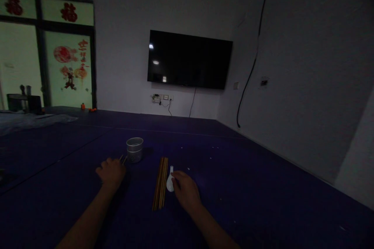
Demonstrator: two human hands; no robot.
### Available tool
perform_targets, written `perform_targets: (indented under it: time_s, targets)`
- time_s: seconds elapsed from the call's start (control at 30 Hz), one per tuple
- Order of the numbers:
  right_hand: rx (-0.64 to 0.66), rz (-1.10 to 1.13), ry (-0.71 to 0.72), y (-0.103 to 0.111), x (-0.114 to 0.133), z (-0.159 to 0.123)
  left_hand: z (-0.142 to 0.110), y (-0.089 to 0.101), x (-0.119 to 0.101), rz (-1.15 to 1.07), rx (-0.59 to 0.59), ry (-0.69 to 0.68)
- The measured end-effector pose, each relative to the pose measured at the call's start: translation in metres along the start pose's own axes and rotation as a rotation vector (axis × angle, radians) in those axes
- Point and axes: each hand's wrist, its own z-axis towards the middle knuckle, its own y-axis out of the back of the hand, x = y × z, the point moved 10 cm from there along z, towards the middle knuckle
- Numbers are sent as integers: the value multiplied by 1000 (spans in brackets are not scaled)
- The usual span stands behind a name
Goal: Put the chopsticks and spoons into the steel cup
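My left hand [111, 172] is closed round a pair of chopsticks [123, 158], whose tips stick out toward a small metal cup [134, 149] just beyond. My right hand [185, 190] rests on the dark blue mat with its fingertips on a white ceramic spoon [170, 181]. Whether it grips the spoon is unclear in the dim light. A bundle of several wooden chopsticks [160, 183] lies flat between my two hands, just left of the spoon.
The dark blue mat [233, 186] covers the whole floor. A black television [188, 59] hangs on the far wall above sockets. A glass door with red decorations [68, 66] is at the left. The white wall [306, 85] runs along the right.
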Motion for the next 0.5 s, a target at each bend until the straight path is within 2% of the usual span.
perform_targets:
  time_s: [0.3,0.5]
  targets:
    - [-38,17,9,2,0,-1,2,-14,1,-2,44,-11]
    - [-81,17,28,6,3,-4,0,-14,-5,23,6,-60]
